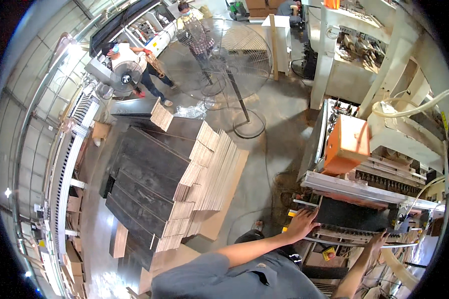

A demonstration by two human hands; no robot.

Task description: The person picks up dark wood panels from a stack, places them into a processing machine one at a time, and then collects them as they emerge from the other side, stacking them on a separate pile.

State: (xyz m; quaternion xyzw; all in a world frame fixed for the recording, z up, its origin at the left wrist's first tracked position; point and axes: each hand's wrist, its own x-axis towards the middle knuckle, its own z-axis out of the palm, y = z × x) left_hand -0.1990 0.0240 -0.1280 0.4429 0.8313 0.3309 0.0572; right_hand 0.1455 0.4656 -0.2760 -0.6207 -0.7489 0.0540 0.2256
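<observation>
Black flat rectangular panel (351, 215) lies on the pale metal machine (334, 184) at the right, its left end touched by the left hand (302, 225), fingers extended and open, while the right hand (376, 241) is at its near right corner, whether gripping I cannot tell.

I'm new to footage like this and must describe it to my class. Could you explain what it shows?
It's one picture from a wide camera on a person's head, looking down; the lens bends straight edges. There's no robot: the left hand and right hand are the wearer's own. Both touch a dark panel lying on a machine; whether they grip it, I can't tell. To the left is a big stack of boards, dark on top, pale-edged. Beyond stand a large fan and other people.
</observation>
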